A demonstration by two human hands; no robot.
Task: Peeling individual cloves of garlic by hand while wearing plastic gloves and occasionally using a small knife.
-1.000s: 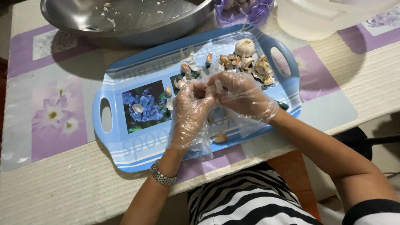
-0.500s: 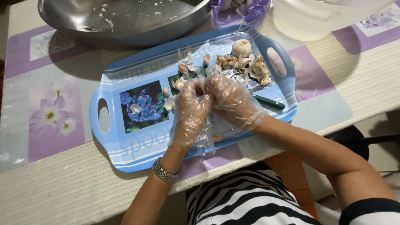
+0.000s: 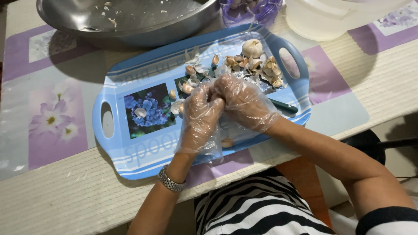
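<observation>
Both hands are seen in loose clear plastic gloves over the middle of a blue rectangular plastic tray with a flower picture (image 3: 130,143), which lies on the bench (image 3: 52,204) covered by a pale woven mat; the left hand (image 3: 201,115) and the right hand (image 3: 244,102) are pressed together at the fingertips, the fingers of both curled inward and closed around something small between them, though what is pinched there cannot be told through the crumpled gloves; a silver metal watch band (image 3: 170,180) is worn on the left wrist; just beyond the hands, at the far right of the tray, a heap of garlic cloves and papery peelings (image 3: 244,65) is spread, with a whole white garlic bulb (image 3: 252,48) at its far edge; a single peeled clove (image 3: 227,142) lies on the tray just near of the hands; a dark green knife handle (image 3: 284,106) shows to the right of the right wrist; a large steel bowl (image 3: 130,19) stands on the bench beyond the tray, and a translucent white plastic tub (image 3: 339,17) stands at the far right.
</observation>
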